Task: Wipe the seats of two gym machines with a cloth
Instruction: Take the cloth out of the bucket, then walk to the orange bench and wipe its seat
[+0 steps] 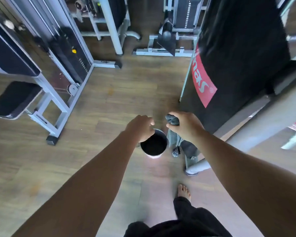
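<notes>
Wide wooden floor [109, 103] runs down the middle here, smooth brown planks, and that's the open lane: clear boards from the person's bare foot [184, 192] up toward the far machines. On the left edge sits a grey steel-framed weight machine [61, 53], its flat black padded seat [14, 99] jutting out low at the left border, corners rounded, sheen like vinyl. On the right, a tall black punching bag [237, 48] with a red label hangs close, crowding that side, and a pale metal beam [263, 108] slants below it.

Both arms reach forward over the centre. The right hand [184, 125] is closed in a fist around a grey cloth [173, 119], bunched at the top of the grip with a limp tail hanging below the knuckles. The left hand [141, 128] hangs just beside it, fingers loosely curled and holding nothing, apart from the cloth.

Directly under the left hand stands a small round bucket [154, 147] on the floor, pale wall, dark inside. The seat lies well away to the left of both hands.
</notes>
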A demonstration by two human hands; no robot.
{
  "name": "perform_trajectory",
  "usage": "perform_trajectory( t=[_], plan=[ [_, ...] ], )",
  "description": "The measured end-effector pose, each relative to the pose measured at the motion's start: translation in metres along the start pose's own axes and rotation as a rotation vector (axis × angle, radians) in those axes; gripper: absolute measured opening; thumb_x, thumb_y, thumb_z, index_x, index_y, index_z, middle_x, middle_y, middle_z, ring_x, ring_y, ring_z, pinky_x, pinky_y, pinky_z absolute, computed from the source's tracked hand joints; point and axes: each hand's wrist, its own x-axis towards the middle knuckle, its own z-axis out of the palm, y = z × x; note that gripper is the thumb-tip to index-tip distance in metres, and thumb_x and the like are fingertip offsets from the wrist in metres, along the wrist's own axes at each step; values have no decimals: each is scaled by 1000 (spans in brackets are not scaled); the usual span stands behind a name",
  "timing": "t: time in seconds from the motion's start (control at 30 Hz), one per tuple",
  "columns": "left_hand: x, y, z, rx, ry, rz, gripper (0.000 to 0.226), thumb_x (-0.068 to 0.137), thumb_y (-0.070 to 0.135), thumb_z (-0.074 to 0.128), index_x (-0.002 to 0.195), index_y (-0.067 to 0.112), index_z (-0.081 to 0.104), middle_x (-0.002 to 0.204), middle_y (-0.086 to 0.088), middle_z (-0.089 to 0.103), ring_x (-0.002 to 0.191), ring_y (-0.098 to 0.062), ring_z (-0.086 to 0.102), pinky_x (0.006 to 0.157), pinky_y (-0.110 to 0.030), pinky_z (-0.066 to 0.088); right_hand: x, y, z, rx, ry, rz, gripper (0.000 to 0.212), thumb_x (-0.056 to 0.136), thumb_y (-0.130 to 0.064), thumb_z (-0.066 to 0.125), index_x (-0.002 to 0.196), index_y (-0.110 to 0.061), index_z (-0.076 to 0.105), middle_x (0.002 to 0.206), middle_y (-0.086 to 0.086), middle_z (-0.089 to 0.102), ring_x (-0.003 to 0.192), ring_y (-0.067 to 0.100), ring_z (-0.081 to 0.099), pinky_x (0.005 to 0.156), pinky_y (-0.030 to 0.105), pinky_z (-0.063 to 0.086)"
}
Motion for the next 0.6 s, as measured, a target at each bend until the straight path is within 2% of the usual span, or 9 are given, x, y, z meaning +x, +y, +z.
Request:
perform_trajectory(
  t=[0.13,0.27,0.33,0.4,0.5,0.6],
  plan=[
    [-27,10,-2,113,36,156,40,94,31,61,134,24,65,132,-2,64,127,-26,55,100,-41,51,-50,-14,-9,42,124,143,42,81,-43,75,121,-37,65,106,-8,73,97,18,67,84,31,54],
    [-59,27,3,184,20,267,43,90,41,59,132,31,62,130,-3,62,124,-30,57,99,-43,52,-114,-30,-14,81,234,277,43,83,-39,75,124,-37,66,101,-9,70,92,12,62,71,16,42],
    [-77,41,9,219,19,325,42,90,39,60,131,30,62,131,-3,61,124,-31,57,99,-42,51,-148,-33,-18,124,276,335,43,80,-41,75,122,-38,65,106,-8,73,98,16,66,80,22,49],
    [-94,60,15,261,32,401,39,93,36,62,131,27,63,130,-4,60,124,-30,56,97,-39,49,-180,-33,-25,162,322,390,44,77,-43,74,120,-38,65,109,-4,75,103,21,68,90,33,55],
    [-119,99,29,315,43,517,38,93,33,63,129,25,64,128,-4,62,123,-30,56,95,-37,47,-232,-25,-40,185,382,497,41,76,-41,73,116,-42,66,105,-1,75,98,23,67,88,35,57],
    [-144,152,45,364,34,617,37,91,34,62,128,25,64,124,-6,61,121,-31,55,96,-43,51,-292,-6,-58,224,456,575,40,74,-44,71,113,-43,67,103,-7,75,98,20,68,87,35,58]
  ],
)
